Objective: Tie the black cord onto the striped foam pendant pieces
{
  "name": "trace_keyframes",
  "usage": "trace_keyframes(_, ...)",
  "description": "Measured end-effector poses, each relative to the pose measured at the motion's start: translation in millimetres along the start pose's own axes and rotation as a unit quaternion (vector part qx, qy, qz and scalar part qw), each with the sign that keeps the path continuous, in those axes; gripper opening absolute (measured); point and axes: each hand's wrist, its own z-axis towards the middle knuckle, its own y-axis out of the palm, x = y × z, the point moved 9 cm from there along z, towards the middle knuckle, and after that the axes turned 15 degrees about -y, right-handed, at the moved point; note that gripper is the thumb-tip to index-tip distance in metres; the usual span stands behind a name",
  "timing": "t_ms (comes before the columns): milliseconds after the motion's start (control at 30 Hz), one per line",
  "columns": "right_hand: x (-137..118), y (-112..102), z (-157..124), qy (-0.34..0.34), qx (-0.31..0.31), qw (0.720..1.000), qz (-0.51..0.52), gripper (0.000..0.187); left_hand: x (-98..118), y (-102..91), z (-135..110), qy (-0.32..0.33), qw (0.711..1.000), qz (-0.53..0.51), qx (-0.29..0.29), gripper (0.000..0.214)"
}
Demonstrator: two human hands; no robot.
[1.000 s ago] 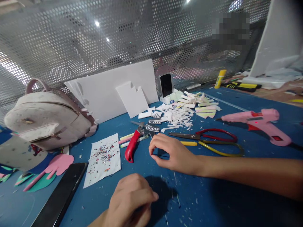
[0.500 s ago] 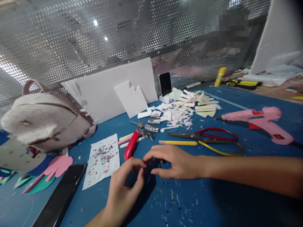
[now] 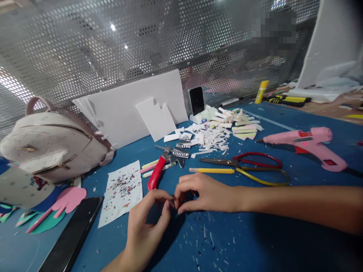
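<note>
My left hand (image 3: 147,223) and my right hand (image 3: 202,192) meet over the blue table (image 3: 255,241), fingertips pinched together on a small dark piece I cannot make out. Just beyond them lies a red-handled utility knife (image 3: 155,175). A yellow stick (image 3: 212,170) and red and yellow scissors (image 3: 255,168) lie behind my right hand. Small black-and-white striped cut pieces (image 3: 181,153) rest near the knife's tip.
A white paper with coloured specks (image 3: 123,190) lies left of my hands, a black phone (image 3: 70,236) nearer. A pale backpack (image 3: 51,141), white foam boards (image 3: 133,107), a heap of white offcuts (image 3: 215,132), a pink glue gun (image 3: 309,145) and a perforated metal screen (image 3: 141,45) surround them.
My left hand came up from the near edge to meet my right hand, which drew back from the knife toward me. Both now pinch at the same spot.
</note>
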Motion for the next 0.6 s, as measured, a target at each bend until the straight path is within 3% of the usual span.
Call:
trace_keyframes(167,-2.3,-8.2,3.5,0.010,0.026,1.000,-0.008,0.010,1.9,-2.4,-1.1,0.010,1.000,0.013,0.007,0.019)
trace_keyframes(367,7.5,10.5,-2.6,0.090,0.030,0.983,0.159,0.027,5.5,-3.4,-4.0,0.033,0.999,0.010,0.006,0.020)
trace_keyframes(600,10.6,5.1,-3.2,0.120,0.034,0.983,0.134,0.007,5.6,-3.7,-7.5,0.062,0.998,0.007,0.002,0.022)
